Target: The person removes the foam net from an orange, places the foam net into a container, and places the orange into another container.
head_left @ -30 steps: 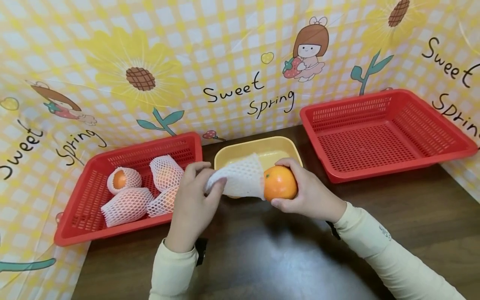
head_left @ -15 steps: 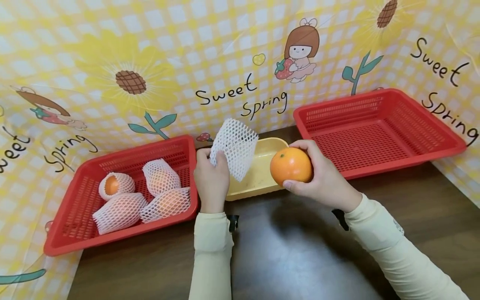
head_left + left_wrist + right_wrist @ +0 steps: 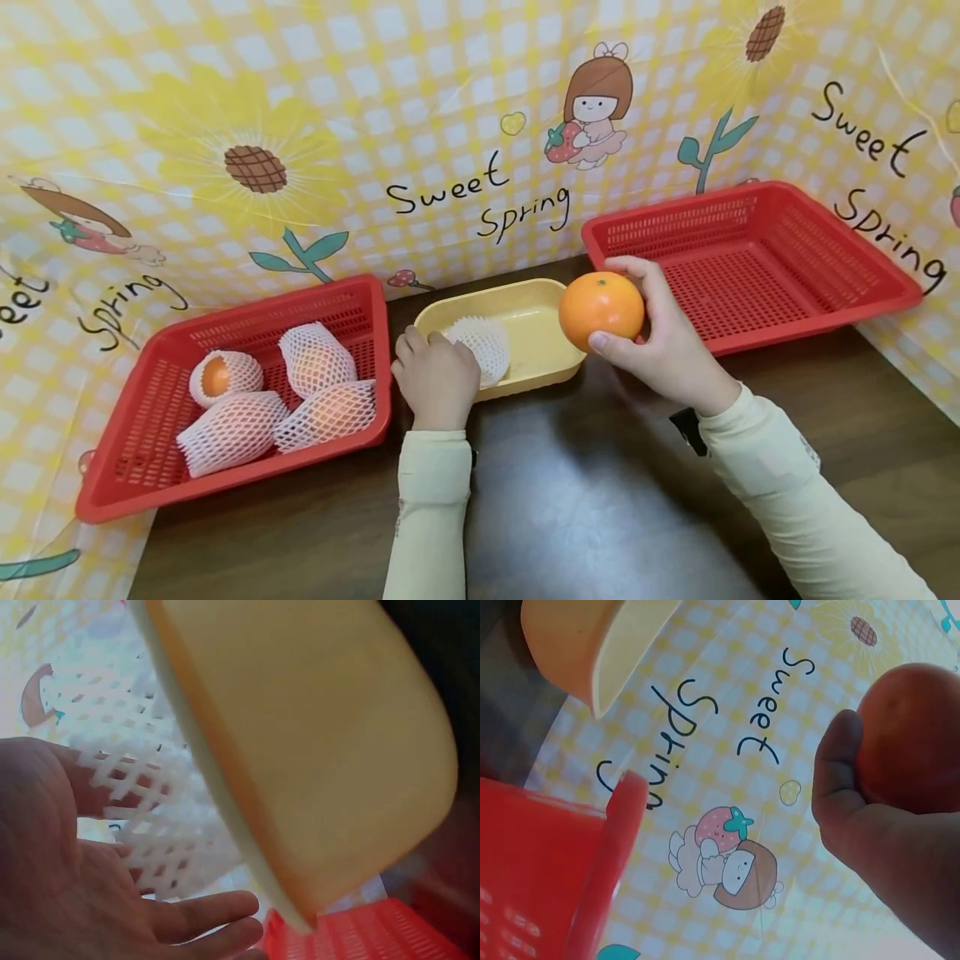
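Note:
In the head view my right hand (image 3: pixel 663 342) holds a bare orange (image 3: pixel 602 310), thumb at its front and fingers behind, in front of the right basket. The right wrist view shows the thumb against the orange (image 3: pixel 915 739). My left hand (image 3: pixel 438 379) is at the left end of the yellow tray (image 3: pixel 543 379). A white foam net sleeve (image 3: pixel 482 348) lies in the tray, partly hidden by that hand. From the left wrist, the fingers (image 3: pixel 217 915) look straight and spread, with the foam net (image 3: pixel 176 825) overlapping part of the hand beside the tray's rim.
A red basket (image 3: pixel 112 425) on the left contains several fruits in foam nets (image 3: pixel 232 425). Another red basket (image 3: pixel 750 275) stands at the back right. Both rest on a dark wooden table (image 3: pixel 570 517) before a yellow checked cloth backdrop (image 3: pixel 450 100).
The left hand has pulled the foam net off the orange and lowered it into the yellow tray, its fingers loosening. The right hand has moved the orange rightward and up toward the right basket.

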A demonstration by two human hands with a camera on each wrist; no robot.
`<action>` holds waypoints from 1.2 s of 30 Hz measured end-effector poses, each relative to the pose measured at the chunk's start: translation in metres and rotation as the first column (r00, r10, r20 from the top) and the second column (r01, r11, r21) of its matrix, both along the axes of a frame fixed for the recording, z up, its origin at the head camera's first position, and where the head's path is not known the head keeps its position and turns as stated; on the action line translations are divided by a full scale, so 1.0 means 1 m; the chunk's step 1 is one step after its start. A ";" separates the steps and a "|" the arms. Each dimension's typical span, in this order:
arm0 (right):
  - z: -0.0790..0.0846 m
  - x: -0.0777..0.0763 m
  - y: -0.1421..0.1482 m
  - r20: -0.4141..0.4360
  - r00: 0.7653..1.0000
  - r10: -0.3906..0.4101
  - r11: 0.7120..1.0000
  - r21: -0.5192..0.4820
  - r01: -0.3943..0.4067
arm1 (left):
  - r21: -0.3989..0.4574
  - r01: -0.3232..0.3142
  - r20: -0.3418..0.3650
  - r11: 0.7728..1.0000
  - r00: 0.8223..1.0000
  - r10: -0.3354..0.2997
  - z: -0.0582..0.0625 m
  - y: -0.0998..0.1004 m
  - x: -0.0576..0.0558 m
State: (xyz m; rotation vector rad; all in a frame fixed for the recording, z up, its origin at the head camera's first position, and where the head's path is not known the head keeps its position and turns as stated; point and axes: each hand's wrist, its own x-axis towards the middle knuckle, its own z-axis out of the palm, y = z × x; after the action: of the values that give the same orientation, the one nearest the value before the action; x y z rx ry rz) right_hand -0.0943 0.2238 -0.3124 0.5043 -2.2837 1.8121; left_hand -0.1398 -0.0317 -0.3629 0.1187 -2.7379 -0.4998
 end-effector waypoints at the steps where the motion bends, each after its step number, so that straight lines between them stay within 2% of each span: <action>1: 0.001 0.000 0.002 -0.006 1.000 -0.008 1.000 0.000 0.008 | -0.005 0.016 -0.012 1.000 1.000 -0.016 0.000 0.002 0.001; 3: 0.003 0.001 0.006 -0.022 0.999 -0.026 1.000 0.006 0.026 | 0.005 0.054 -0.047 0.999 0.997 -0.054 0.000 0.004 0.000; 6: 0.007 0.000 0.011 -0.037 0.998 -0.056 0.998 0.029 0.058 | 0.078 0.132 -0.068 0.988 0.990 -0.127 0.002 0.005 -0.004; 10: 0.011 -0.001 0.016 -0.047 0.993 -0.108 0.993 0.034 0.110 | 0.196 0.233 -0.086 0.953 0.972 -0.220 0.008 0.005 -0.009; 12: 0.012 -0.002 0.018 -0.054 0.990 -0.131 0.991 0.011 0.132 | 0.221 0.281 -0.115 0.934 0.958 -0.262 0.010 0.005 -0.009; 14: 0.014 -0.004 0.021 -0.063 0.986 -0.155 0.988 -0.020 0.154 | 0.212 0.343 -0.163 0.915 0.936 -0.313 0.012 0.008 -0.008; 15: 0.015 -0.004 0.024 -0.065 0.984 -0.167 0.986 -0.036 0.165 | 0.198 0.380 -0.195 0.904 0.919 -0.344 0.012 0.011 -0.007; 17: 0.017 -0.005 0.029 -0.064 0.979 -0.194 0.980 -0.058 0.191 | 0.150 0.459 -0.254 0.876 0.874 -0.414 0.011 0.020 -0.003; 20: 0.024 -0.005 0.040 -0.043 0.968 -0.247 0.968 -0.050 0.245 | 0.061 0.573 -0.306 0.817 0.790 -0.531 0.009 0.044 0.006; 23: 0.035 -0.009 0.050 -0.018 0.954 -0.299 0.954 0.034 0.299 | -0.030 0.669 -0.258 0.743 0.713 -0.652 0.004 0.076 0.017; 25: 0.044 -0.016 0.055 -0.007 0.945 -0.327 0.937 0.128 0.325 | -0.084 0.712 -0.161 0.697 0.681 -0.715 0.000 0.095 0.024; 26: 0.049 -0.020 0.057 -0.006 0.943 -0.334 0.928 0.176 0.329 | -0.100 0.726 -0.101 0.681 0.673 -0.733 -0.003 0.103 0.028; 27: 0.053 -0.025 0.059 -0.009 0.939 -0.343 0.914 0.229 0.336 | -0.119 0.729 -0.043 0.674 0.674 -0.737 -0.006 0.111 0.031; 30: 0.063 -0.042 0.064 -0.012 0.937 -0.349 0.869 0.369 0.328 | -0.163 0.729 0.103 0.665 0.683 -0.723 -0.017 0.126 0.039; 33: 0.068 -0.061 0.068 -0.007 0.942 -0.335 0.821 0.488 0.296 | -0.185 0.717 0.152 0.672 0.697 -0.701 -0.026 0.133 0.044; 36: 0.066 -0.082 0.071 0.020 0.950 -0.310 0.774 0.586 0.240 | -0.213 0.705 0.139 0.676 0.707 -0.693 -0.029 0.138 0.050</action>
State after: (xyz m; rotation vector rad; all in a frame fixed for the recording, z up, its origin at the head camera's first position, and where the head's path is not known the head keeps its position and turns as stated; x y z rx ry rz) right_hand -0.1759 0.2945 -0.2468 0.1180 -2.8043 1.0092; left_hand -0.0902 0.1058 -0.3916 -1.0463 -2.7795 -0.3175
